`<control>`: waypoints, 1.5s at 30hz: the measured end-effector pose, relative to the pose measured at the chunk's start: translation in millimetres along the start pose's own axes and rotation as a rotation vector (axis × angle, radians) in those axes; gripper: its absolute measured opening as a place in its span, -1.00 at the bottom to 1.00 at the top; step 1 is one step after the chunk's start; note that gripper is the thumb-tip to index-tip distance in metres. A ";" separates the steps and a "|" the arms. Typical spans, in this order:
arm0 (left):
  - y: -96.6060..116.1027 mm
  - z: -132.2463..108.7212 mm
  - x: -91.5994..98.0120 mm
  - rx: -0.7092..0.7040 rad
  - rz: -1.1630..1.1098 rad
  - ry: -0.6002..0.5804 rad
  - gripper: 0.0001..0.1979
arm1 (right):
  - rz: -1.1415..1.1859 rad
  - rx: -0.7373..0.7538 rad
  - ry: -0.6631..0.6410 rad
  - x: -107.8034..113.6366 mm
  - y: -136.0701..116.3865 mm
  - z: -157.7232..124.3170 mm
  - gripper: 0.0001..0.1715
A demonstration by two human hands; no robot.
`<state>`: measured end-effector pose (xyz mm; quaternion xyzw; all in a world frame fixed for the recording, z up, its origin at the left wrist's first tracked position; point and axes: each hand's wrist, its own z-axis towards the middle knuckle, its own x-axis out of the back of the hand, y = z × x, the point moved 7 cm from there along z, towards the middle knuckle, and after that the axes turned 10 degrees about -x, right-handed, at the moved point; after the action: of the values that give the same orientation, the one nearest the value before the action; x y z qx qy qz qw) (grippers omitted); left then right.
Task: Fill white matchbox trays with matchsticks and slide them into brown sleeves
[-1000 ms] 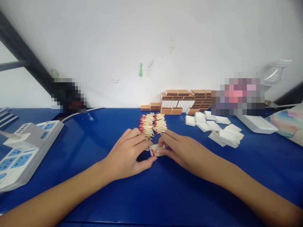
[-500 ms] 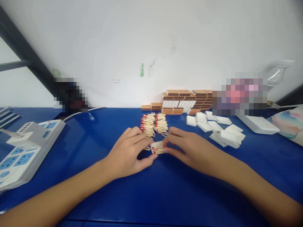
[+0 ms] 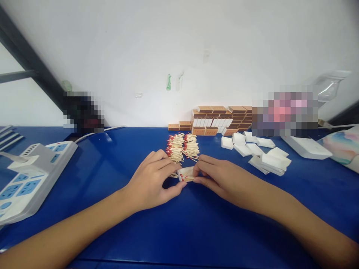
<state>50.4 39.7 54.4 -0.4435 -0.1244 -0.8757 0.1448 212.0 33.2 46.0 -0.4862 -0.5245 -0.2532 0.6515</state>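
Right fingertips (image 3: 198,170) close on the tray (image 3: 186,174), thumb at the near side and index at the far side, clamped on its right end. The left hand (image 3: 153,181) brackets the other end, with its thumb against the near corner and its fingers curled over the far side. The right hand (image 3: 221,177) has crept in over the last second. The tray, red heads showing, has slid a touch toward the pile (image 3: 182,147) and sits just before it. Boxes (image 3: 218,120) stand behind the pile, and a power strip (image 3: 30,173) lies far left of it.
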 end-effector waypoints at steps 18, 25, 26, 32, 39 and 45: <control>0.7 0.4 1.3 0.001 0.018 0.027 -0.79 | -0.066 0.010 0.057 -3.8 5.3 -2.3 -0.87; 4.5 0.6 2.0 -0.036 -0.014 0.032 -0.79 | 0.040 0.101 0.131 4.1 -5.6 -1.3 -0.90; 4.5 0.6 2.2 -0.037 -0.009 0.036 -0.78 | 0.041 0.105 0.153 6.7 -4.3 -1.3 -0.90; 10.5 0.2 1.8 -0.087 -0.007 0.035 -0.74 | -0.048 -0.063 0.313 18.8 33.9 7.0 -0.91; 14.3 -0.7 -1.9 -0.134 -0.022 -0.020 -0.73 | -0.042 -0.181 0.231 -0.8 56.0 22.3 -0.86; 11.1 -2.3 -4.0 -0.131 -0.013 -0.033 -0.70 | -0.001 -0.214 0.171 -4.8 57.3 24.0 -0.84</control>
<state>54.9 29.2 50.9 -0.4654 -0.0720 -0.8756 0.1075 248.1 76.8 19.8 -0.5292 -0.4372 -0.3489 0.6380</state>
